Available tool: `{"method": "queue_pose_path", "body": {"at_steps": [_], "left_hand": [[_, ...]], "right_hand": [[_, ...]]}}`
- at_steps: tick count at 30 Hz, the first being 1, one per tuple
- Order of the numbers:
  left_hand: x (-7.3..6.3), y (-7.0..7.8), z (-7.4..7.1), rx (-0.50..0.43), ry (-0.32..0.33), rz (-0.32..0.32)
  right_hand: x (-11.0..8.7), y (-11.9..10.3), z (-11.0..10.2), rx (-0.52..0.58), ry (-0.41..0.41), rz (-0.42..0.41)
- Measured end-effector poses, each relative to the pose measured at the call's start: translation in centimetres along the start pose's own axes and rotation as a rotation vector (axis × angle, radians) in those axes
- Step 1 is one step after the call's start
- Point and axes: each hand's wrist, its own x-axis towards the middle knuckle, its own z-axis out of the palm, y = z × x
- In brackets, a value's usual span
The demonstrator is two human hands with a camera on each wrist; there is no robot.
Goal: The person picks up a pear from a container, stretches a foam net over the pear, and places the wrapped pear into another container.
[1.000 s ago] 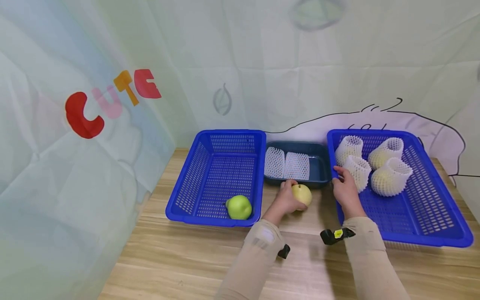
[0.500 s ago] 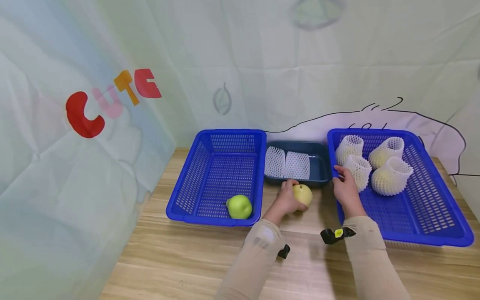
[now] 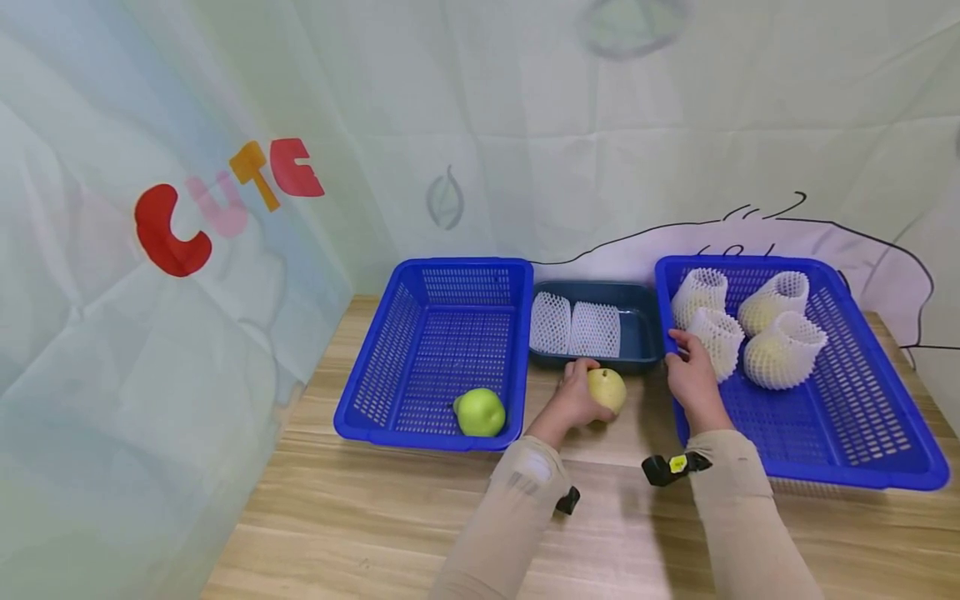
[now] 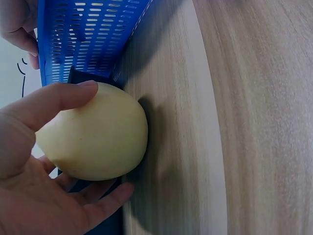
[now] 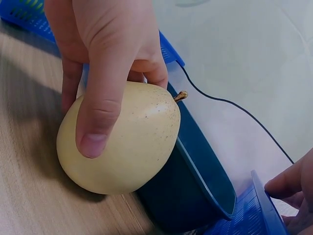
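A pale yellow pear (image 3: 609, 390) with a short brown stem stands upright on the table in front of the dark tray. My left hand (image 3: 574, 402) holds it from the left side; in the left wrist view the thumb lies over the pear (image 4: 100, 132) and the fingers curl beneath. My right hand (image 3: 693, 379) grips the left rim of the right blue basket (image 3: 847, 475). Inside that basket are several pears in white foam net sleeves (image 3: 783, 350). A green pear (image 3: 480, 412) lies in the front right corner of the left blue basket (image 3: 427, 439).
Between the baskets at the back stands a dark teal tray (image 3: 641, 325) with flat white foam net sleeves (image 3: 595, 329) in its left part. A printed cloth (image 3: 480, 125) hangs behind the wooden table (image 3: 360, 517).
Both hands keep their places on the pear and the basket rim. The whole view shifts very slightly; nothing else visibly moves.
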Motion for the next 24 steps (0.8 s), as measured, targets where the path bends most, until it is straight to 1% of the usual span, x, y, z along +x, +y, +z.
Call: {"method": "queue_pose_path", "body": {"at_steps": [2,4,6,8,9,11,12,13,14,15,17,18,19,21,22,24], "left_hand": [[0.0,0.0,-0.1,0.012,-0.007,0.000],[-0.1,0.2,-0.2,0.045,-0.016,0.008],[-0.4,0.6,-0.5,0.116,-0.020,0.022],[-1.1,1.7,-1.3,0.209,-0.023,0.050],[-1.5,2.4,-1.9,0.259,-0.018,0.066],[-2.2,4.1,-3.6,0.341,0.013,0.099],[-2.4,4.9,-4.7,0.342,0.035,0.116],[-2.6,5.6,-5.8,0.320,0.060,0.134],[-2.5,6.1,-6.9,0.286,0.089,0.146],[-2.4,6.3,-7.9,0.233,0.123,0.155],[-1.6,6.1,-9.8,0.141,0.169,0.165],[-1.2,5.6,-10.5,0.110,0.180,0.160],[-0.7,5.0,-11.1,0.100,0.183,0.140],[0.2,3.4,-11.9,0.121,0.158,0.083],[0.6,2.6,-12.2,0.144,0.130,0.053],[1.2,1.3,-12.5,0.155,0.072,0.002]], "right_hand": [[0.0,0.0,0.0,-0.002,0.000,0.000],[0.0,0.1,0.0,-0.005,0.002,-0.004],[0.0,0.1,0.0,-0.007,0.005,-0.007],[0.0,0.1,0.0,-0.008,0.006,-0.007],[0.0,0.1,0.0,-0.007,0.007,-0.007],[0.0,0.0,0.0,0.002,0.005,-0.001],[0.0,0.0,0.0,0.009,0.004,0.001],[0.1,-0.1,0.0,0.014,0.003,0.003],[0.1,-0.1,0.1,0.018,0.001,0.004],[0.2,-0.1,0.1,0.022,0.002,0.004],[0.2,-0.1,0.1,0.024,0.002,0.006],[0.2,-0.1,0.1,0.021,0.003,0.007],[0.2,0.0,0.1,0.019,0.004,0.006],[0.1,0.1,0.0,0.013,0.003,0.008],[0.1,0.1,0.0,0.012,0.002,0.008],[0.1,0.1,-0.1,0.012,0.003,0.006]]}}
